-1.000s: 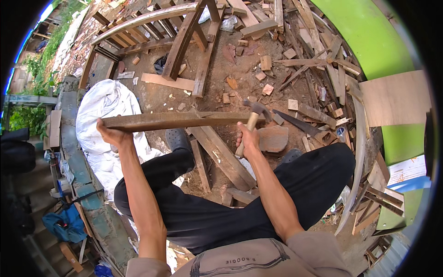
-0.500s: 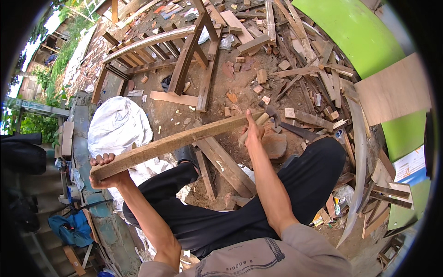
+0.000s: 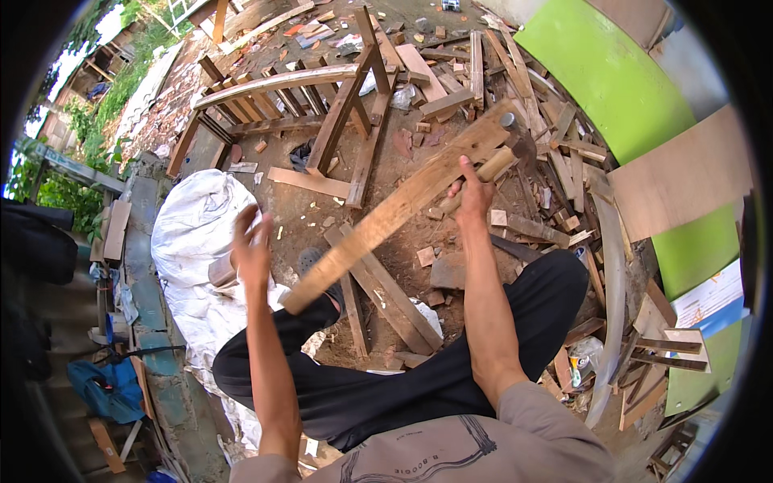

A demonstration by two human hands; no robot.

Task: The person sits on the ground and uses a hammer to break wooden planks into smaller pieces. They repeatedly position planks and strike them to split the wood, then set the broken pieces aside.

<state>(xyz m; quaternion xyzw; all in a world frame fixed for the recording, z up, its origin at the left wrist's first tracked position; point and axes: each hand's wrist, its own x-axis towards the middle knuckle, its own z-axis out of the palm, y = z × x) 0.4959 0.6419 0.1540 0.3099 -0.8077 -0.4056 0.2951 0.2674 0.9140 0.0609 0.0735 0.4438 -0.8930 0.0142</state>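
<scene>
Right hand [image 3: 473, 191] clamped on hammer handle [image 3: 487, 171] w/ hammer head [image 3: 509, 121] up by far end of long wood slat [image 3: 398, 208], seemingly pinning slat against handle so one fist carries both. Left hand [image 3: 252, 248] blurred, fingers spread, apart from slat's near end and gripping nothing, prob. why slat hangs diagonal over lap, low end toward left knee. Seated cross-legged in black trousers [image 3: 403, 386] on dirt amid offcuts; white sack [image 3: 193, 241] at left, curved chair frame [image 3: 274, 97] ahead, green wall [image 3: 612, 72] on right.
</scene>
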